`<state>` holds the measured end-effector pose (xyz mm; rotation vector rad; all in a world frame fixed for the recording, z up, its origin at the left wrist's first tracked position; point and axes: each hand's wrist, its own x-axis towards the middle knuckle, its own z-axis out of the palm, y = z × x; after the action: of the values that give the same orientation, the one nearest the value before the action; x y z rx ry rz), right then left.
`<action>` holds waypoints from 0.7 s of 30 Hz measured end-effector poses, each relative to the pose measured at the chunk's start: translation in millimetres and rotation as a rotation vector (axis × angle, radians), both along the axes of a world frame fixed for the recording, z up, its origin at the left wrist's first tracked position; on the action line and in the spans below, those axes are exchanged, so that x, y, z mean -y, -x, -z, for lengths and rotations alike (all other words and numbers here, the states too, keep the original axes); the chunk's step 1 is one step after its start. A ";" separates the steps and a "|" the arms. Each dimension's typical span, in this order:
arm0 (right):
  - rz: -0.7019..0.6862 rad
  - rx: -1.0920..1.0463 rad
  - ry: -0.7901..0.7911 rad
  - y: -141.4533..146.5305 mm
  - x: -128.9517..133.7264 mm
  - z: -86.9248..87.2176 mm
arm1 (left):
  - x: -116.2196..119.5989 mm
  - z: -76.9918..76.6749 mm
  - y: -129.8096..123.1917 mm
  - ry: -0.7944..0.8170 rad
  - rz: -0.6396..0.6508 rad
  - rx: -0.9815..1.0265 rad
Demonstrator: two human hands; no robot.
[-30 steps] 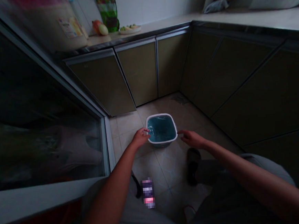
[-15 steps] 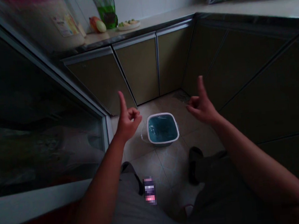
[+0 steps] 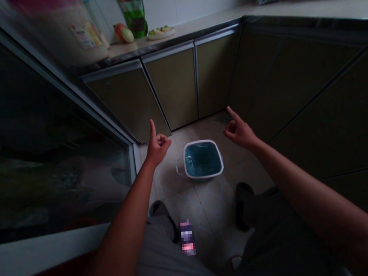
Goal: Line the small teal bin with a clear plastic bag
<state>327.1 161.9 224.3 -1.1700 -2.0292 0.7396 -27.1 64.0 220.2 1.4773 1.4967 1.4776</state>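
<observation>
A square white-rimmed plastic basin (image 3: 201,142) sits on the beige tile floor (image 3: 214,203), holding what looks like blue-green water (image 3: 202,160). Olive cabinet doors (image 3: 173,85) stand behind the basin, with a dark glass door (image 3: 53,144) to its left. The left hand (image 3: 158,147) and right hand (image 3: 239,133) hover on either side of the basin, not touching it, both empty, index fingers extended and other fingers curled.

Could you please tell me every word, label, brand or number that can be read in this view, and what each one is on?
Sticker on the large pale container: print too blurred to read.
Green packet against the wall: print too small and blurred to read.
Pixelated patch: unreadable.
No text is legible.
</observation>
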 end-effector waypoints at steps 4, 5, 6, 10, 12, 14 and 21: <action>-0.095 0.253 0.103 6.6 16.2 22.3 | 16.8 15.6 -15.6 0.135 0.013 -0.168; -0.177 0.364 0.168 8.4 22.5 30.6 | 23.8 22.5 -20.7 0.222 0.079 -0.272; -0.273 0.484 0.241 10.1 29.3 39.9 | 31.5 30.3 -25.9 0.320 0.177 -0.397; -0.541 0.821 0.439 16.8 55.2 79.1 | 62.8 64.4 -46.2 0.687 0.602 -0.842; -0.566 0.865 0.441 21.0 62.7 95.1 | 74.1 78.0 -55.6 0.820 0.688 -0.941; -0.551 0.878 0.426 26.0 65.8 106.5 | 80.7 87.2 -63.8 0.913 0.727 -0.989; -0.588 0.879 0.449 40.1 64.5 123.4 | 82.8 99.1 -77.2 0.934 0.696 -0.975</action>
<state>287.0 97.4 100.8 -1.2793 -3.1398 1.1364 50.0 -18.7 121.2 1.8018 1.5160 -0.4350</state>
